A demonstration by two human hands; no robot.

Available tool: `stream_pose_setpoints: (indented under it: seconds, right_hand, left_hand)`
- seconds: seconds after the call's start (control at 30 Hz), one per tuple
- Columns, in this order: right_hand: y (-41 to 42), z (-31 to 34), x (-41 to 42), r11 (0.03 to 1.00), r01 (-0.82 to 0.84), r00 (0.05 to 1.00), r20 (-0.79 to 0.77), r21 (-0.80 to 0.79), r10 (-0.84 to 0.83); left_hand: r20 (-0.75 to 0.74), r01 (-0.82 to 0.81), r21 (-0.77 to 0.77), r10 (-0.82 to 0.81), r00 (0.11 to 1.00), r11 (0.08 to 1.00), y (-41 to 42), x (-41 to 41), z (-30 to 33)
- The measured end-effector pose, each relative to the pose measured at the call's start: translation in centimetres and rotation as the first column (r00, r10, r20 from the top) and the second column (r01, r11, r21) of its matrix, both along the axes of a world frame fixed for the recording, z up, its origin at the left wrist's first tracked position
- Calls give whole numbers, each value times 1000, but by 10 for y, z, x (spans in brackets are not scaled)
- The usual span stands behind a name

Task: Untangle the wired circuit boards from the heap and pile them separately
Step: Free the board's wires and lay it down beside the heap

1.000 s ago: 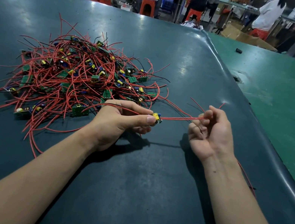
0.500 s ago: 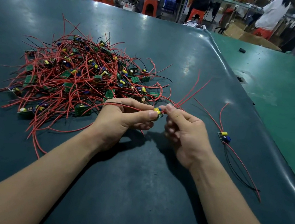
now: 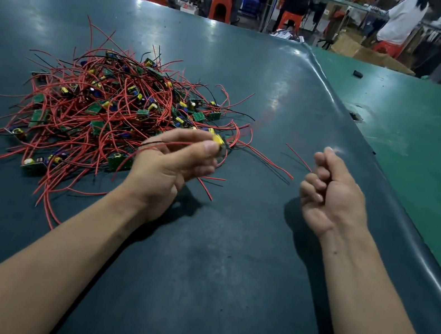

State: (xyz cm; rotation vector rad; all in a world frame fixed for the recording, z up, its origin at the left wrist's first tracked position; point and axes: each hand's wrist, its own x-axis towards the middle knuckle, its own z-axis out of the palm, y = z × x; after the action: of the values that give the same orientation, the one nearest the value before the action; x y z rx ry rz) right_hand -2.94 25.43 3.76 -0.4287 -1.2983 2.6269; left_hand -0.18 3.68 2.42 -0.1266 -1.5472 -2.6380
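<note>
While left hand [image 3: 173, 158] pinches a blurred yellow-topped board [image 3: 217, 139], thin red wires [image 3: 99, 113] sprawl — tangled.

Heap [image 3: 111, 109] of red-wired boards crowds table's [image 3: 207, 282] left-centre, stray wires sprawling twd left hand [image 3: 173, 158]. Near side open betw forearms. Right: red wire [image 3: 299, 157] by right hand [image 3: 332, 192], then raised mat edge [image 3: 388, 178].

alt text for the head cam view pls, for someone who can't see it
A person's left hand pinches a small yellow-topped circuit board beside a tangled heap of red-wired boards on a dark green table. The right hand, fingers curled, holds the end of a red wire. Seated workers and orange stools fill the background.
</note>
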Motion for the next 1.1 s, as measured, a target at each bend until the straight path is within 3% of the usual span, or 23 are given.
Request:
stream_pose_setpoints:
  seconds: [0.1,0.27,0.33,0.4,0.47,0.57,0.67,0.8,0.87,0.93,0.97,1.1]
  right_hand:
    - [-4,-3,0,985,80,997,-12,151,-79]
    - [-13,-6,2,971,86,996,-13,221,-85]
    - [-17,-6,4,885,287,958,-140,367,-252]
    - [-21,-6,8,670,517,852,-397,533,-341]
    - [-32,-11,16,508,548,798,-597,664,-81]
    - [-49,-21,23,281,485,728,-560,828,394]
    - [-49,-22,19,192,483,706,-510,854,491]
    - [-42,-24,17,251,475,731,-537,843,420]
    - [-45,-22,19,445,345,791,-511,826,337]
    - [-49,-18,20,698,170,858,-453,696,242]
    - [-49,-15,21,772,120,876,-432,624,213]
    - [-51,-11,24,861,-130,869,-362,492,338]
  left_hand:
    - [-15,-56,48,57,998,997,-1,-2,-1]
    - [-63,-77,-8,76,995,997,4,-3,-5]
    - [-83,-120,-39,117,990,992,1,-4,-6]
    - [-106,-165,-91,156,982,982,0,-5,-8]
    - [-117,-161,-133,146,982,978,1,-4,-9]
    - [-126,-65,-162,45,991,985,5,-1,-10]
    - [-160,8,-189,-39,986,982,7,0,-12]
    - [-207,104,-268,-163,965,958,8,3,-14]
    - [-175,141,-255,-190,966,956,9,5,-14]
    - [-128,144,-198,-171,977,970,8,5,-11]
    - [-84,138,-175,-154,984,975,8,5,-9]
    - [82,175,-154,-164,983,972,11,3,-6]
